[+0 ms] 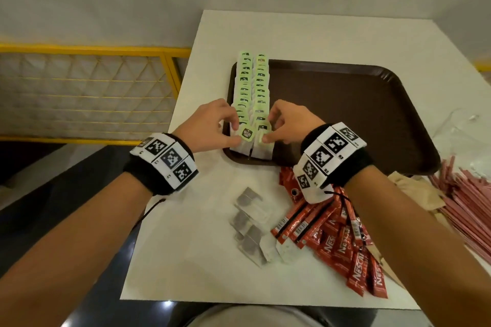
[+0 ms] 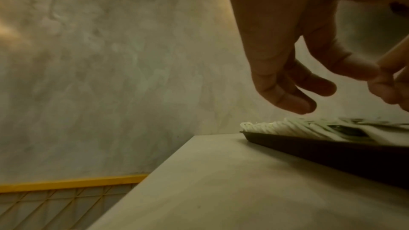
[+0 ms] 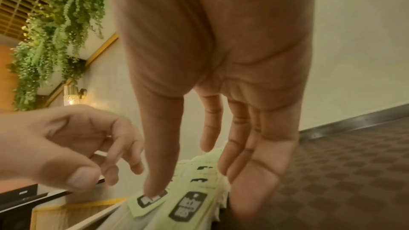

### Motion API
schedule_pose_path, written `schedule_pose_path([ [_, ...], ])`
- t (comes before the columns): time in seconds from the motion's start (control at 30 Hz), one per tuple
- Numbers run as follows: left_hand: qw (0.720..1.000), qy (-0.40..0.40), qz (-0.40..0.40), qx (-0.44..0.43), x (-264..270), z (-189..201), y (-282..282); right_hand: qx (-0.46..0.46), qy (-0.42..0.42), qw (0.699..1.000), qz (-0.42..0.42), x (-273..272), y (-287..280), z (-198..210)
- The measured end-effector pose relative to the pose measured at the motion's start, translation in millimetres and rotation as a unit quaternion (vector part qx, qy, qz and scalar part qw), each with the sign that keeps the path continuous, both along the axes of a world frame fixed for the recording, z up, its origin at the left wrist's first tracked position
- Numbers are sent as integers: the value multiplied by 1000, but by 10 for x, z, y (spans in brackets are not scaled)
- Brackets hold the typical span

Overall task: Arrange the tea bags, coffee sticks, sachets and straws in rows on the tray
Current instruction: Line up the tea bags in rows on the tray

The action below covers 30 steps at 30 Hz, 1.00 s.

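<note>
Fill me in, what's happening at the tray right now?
A person is lining up tea bags in two rows along the left edge of the brown tray. The left hand and right hand are both touching the nearest bags. Loose tea bags, red coffee sticks and pink straws wait on the table.

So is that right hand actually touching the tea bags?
Touching. The right wrist view shows the right hand's thumb tip pressing a green tag on the tea bags.

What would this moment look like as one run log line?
stage: squaring tea bag rows | left hand: touching near end | right hand: touching near end | tray: two rows | coffee sticks: on table
</note>
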State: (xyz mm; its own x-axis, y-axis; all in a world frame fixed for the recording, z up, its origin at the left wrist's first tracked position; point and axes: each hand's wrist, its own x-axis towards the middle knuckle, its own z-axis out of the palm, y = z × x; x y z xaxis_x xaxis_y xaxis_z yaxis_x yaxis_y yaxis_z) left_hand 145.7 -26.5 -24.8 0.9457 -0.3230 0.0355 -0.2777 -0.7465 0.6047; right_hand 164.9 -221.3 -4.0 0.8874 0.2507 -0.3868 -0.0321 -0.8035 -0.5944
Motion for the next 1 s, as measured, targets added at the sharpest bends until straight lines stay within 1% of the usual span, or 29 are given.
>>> schedule_pose_path([
  [0.07,998,-2,-59,19,8,-17,-8,-16,27,999,-5,-33,7,6],
  [0.13,992,-2,-112,60,29,-63,-39,-28,48,998,-11,-57,30,1],
  [0.2,984,10,-129,119,44,-104,-63,-30,61,998,-16,-72,60,-25],
  [0.27,980,13,-120,157,51,-120,-64,-22,60,998,-21,-72,91,-55],
  [0.33,979,6,-108,175,45,-111,-57,-19,48,998,-23,-63,115,-73],
  [0.47,973,-13,-91,212,17,-74,-66,-69,-15,997,-2,-72,158,-41],
  [0.63,968,-16,-88,236,15,-51,-119,-83,9,996,32,-74,196,-28],
  [0.9,966,-12,-76,247,5,-41,-142,-70,6,997,13,-14,162,-57],
  [1.0,965,-7,-72,250,-6,-31,-165,-64,-9,998,7,13,164,-78],
])
